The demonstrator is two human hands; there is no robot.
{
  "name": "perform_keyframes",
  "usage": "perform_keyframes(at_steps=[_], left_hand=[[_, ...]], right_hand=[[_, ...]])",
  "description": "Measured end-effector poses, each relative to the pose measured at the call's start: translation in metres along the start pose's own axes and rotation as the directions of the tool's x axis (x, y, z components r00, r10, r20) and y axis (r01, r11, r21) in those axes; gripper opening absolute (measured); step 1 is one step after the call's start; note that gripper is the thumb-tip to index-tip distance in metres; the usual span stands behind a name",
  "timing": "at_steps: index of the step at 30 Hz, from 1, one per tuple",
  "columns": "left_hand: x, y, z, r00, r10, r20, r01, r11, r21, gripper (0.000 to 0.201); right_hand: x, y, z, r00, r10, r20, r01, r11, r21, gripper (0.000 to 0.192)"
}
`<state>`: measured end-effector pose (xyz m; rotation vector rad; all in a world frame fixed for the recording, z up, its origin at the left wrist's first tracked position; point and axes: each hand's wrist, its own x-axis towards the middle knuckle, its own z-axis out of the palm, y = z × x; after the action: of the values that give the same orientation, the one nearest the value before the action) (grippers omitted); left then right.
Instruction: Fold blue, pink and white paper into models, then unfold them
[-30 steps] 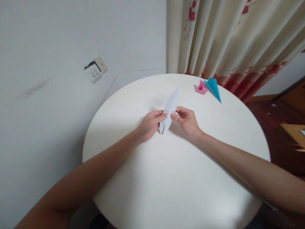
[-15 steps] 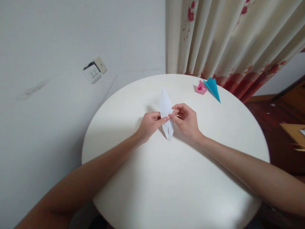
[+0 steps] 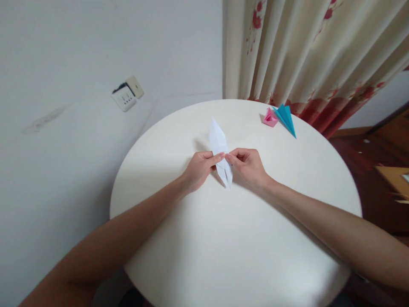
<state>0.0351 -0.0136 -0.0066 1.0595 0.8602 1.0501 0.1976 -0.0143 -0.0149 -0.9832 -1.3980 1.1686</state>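
Left hand (image 3: 200, 168): pinched the white folded paper (image 3: 219, 147) at its middle from the left side, fingers curled, thumb tip on the sheet.
Right hand (image 3: 247, 166): gripped the same paper from the right, fingertips meeting the left hand's at the paper's waist.
White folded paper: long pointed shape, held just above the round white table (image 3: 230, 238), one tip aimed away at the wall, the split lower tip pointing back toward the person.
Far edge of table: pink folded piece (image 3: 270, 117) touching a blue folded piece (image 3: 286, 118), well apart from the hands.
Backdrop: flowered curtain (image 3: 306, 51); wall socket (image 3: 127, 94) at left.
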Motion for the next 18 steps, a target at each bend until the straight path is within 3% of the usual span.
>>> perform_keyframes(at_steps=[4, 10, 18], left_hand=[[0.0010, -0.0020, 0.0004, 0.999, 0.026, -0.042, -0.026, 1.000, 0.011, 0.027], [0.0031, -0.0016, -0.0002, 0.983, 0.089, -0.163, -0.091, 0.996, -0.004, 0.025], [0.0084, 0.0013, -0.0071, 0.959, 0.133, -0.251, -0.150, 0.988, -0.048, 0.027]], right_hand=[[-0.0012, -0.0028, 0.0013, 0.999, 0.035, -0.016, -0.035, 0.999, -0.041, 0.034], [-0.0048, -0.0015, 0.0021, 0.977, 0.144, 0.157, -0.124, 0.983, -0.132, 0.043], [-0.0045, -0.0031, -0.0024, 0.955, 0.169, 0.243, -0.111, 0.965, -0.236, 0.036]])
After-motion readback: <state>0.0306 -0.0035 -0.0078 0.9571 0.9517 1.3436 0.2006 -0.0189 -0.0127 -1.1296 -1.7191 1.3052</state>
